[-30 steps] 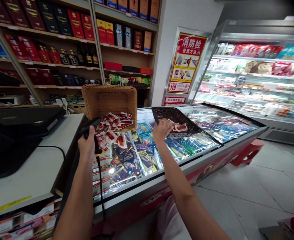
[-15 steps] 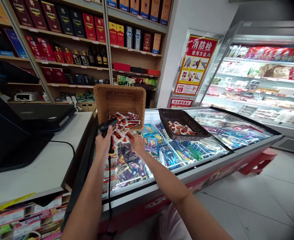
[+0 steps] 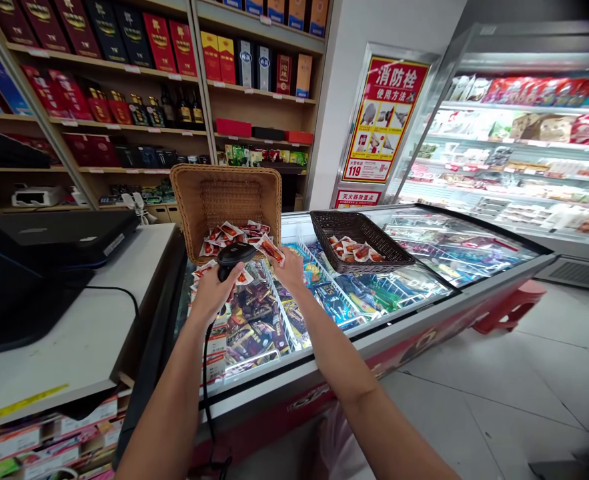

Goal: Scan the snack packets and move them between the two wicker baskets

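My left hand [image 3: 215,291] is closed round the handle of a black barcode scanner [image 3: 237,253], its cord hanging down. In my right hand [image 3: 289,269] is a small packaged sausage snack [image 3: 271,249], held up just right of the scanner's head. Behind both hands a tan wicker basket [image 3: 176,200] lies tipped on its side, its opening facing me. Several more of these packets [image 3: 231,230] lie in its mouth, and some spill onto the freezer glass below. A dark brown wicker basket [image 3: 389,255] to the right holds several similar packets [image 3: 361,252].
A glass-topped chest freezer [image 3: 394,313] with bagged goods inside stretches away to the right. A counter [image 3: 74,320] with a black machine stands on the left. Behind are shelves of boxed bottles [image 3: 184,47], and a lit cooler [image 3: 514,153]. A red stool [image 3: 509,307] stands on the floor.
My right hand has lifted a packet from the pile and holds it beside the scanner. The scanner has turned and moved right, towards that packet. The view has shifted slightly.
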The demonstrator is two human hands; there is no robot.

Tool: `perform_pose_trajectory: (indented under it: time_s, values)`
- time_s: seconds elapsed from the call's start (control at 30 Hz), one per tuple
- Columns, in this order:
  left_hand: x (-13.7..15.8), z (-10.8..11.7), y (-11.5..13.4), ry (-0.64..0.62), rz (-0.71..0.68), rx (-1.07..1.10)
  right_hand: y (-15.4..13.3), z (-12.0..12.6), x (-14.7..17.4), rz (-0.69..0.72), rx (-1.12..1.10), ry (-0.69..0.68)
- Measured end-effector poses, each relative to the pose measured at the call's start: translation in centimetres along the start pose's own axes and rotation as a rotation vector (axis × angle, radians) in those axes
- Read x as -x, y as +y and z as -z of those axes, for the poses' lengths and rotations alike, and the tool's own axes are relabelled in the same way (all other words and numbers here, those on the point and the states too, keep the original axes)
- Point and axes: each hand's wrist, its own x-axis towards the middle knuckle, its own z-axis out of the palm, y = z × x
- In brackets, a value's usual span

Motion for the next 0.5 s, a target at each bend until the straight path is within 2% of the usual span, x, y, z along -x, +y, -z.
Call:
perform_pose_trajectory:
  time_s: [0.3,0.43,0.5]
  values:
    - [-0.2,0.3,0.0,-0.024,-0.009,-0.158,-0.1,0.3,0.1,0.018,0.006,0.018]
    - [0.1,0.0,0.7,-0.032,0.015,-0.117,0.0,0.4,-0.1,0.008,-0.017,0.032]
    - [0.1,-0.1,0.8,-0.027,0.031,-0.063,0.1,0.8,-0.5,-0.055,-0.069,0.066]
